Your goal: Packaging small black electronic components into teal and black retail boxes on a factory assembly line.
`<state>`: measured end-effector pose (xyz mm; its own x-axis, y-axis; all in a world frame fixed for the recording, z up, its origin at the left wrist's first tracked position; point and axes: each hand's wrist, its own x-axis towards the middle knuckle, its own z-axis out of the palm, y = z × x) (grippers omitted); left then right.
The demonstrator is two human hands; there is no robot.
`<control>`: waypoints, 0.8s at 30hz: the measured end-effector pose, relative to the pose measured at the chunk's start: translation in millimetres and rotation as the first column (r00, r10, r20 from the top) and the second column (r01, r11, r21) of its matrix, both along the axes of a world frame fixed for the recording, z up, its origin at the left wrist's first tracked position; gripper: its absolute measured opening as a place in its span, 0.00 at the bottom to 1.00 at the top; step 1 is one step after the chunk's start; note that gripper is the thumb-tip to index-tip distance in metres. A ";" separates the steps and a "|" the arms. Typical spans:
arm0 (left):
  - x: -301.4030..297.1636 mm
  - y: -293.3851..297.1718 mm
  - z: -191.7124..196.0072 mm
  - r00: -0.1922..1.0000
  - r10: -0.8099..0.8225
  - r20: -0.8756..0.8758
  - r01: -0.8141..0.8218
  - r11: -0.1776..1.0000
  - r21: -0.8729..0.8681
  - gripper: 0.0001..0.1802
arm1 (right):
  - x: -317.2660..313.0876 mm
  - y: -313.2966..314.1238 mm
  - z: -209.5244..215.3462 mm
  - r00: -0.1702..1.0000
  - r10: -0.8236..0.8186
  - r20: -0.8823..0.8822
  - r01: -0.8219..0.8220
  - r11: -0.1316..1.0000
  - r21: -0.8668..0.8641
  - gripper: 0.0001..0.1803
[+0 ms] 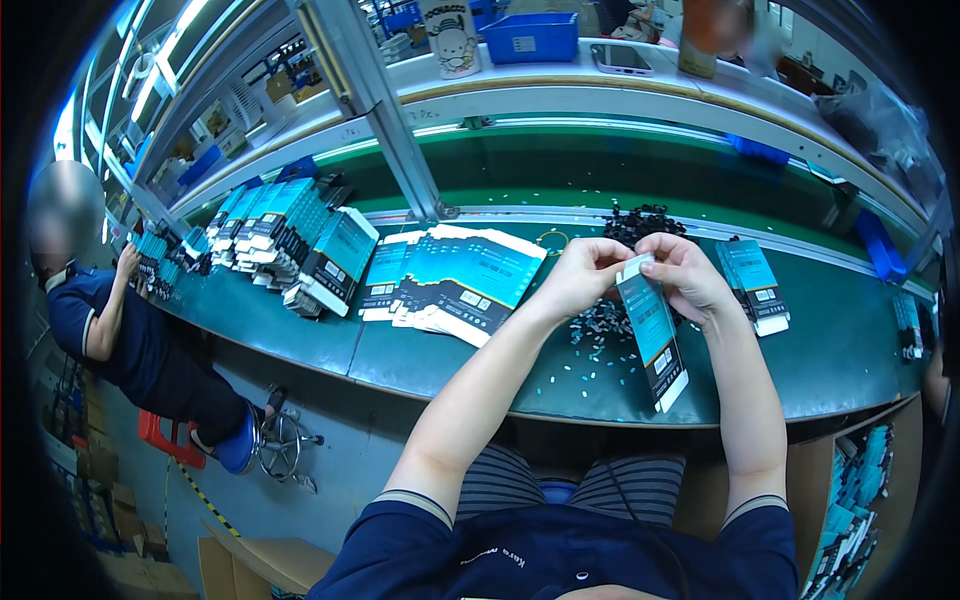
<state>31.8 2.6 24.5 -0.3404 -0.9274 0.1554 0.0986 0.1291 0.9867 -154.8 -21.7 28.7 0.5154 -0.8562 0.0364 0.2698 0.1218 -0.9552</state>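
Note:
Over the front of the green bench, a flat teal-and-black carton (pixel 652 330) hangs tilted between my hands. My left hand (pixel 588 272) pinches its upper white end, fingers closed. On the other side of that end, my right hand (pixel 692 276) is also closed on the carton. Behind and below my hands lies a heap of small black pieces (pixel 648 222), with tiny teal and white bits scattered around it. Left of my left forearm, flat cartons (pixel 465 275) lie fanned out. A smaller stack of cartons (pixel 752 280) rests beyond my right wrist.
Farther left, many cartons (pixel 285 230) lean in rows, and a co-worker (pixel 120 320) sits at the bench. A metal post (pixel 395 150) rises behind the bench. The shelf above holds a blue bin (pixel 530 38) and a phone (pixel 622 60). A cardboard box (pixel 900 500) of cartons stands lower right.

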 end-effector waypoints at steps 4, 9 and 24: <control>3.0 -4.7 -5.0 0.995 -0.050 0.083 0.060 0.990 -0.128 0.06 | -1.4 0.1 2.1 0.985 0.150 0.084 -0.152 0.988 0.026 0.11; -1.2 -7.4 -9.8 0.988 -0.077 0.132 0.098 0.982 -0.164 0.04 | -7.7 -1.7 -0.4 0.983 0.178 0.055 -0.181 0.982 0.051 0.12; 0.9 -18.3 -27.7 0.996 0.010 0.087 0.005 0.985 -0.174 0.08 | -2.1 6.4 12.9 0.998 0.060 -0.002 -0.060 0.998 0.010 0.13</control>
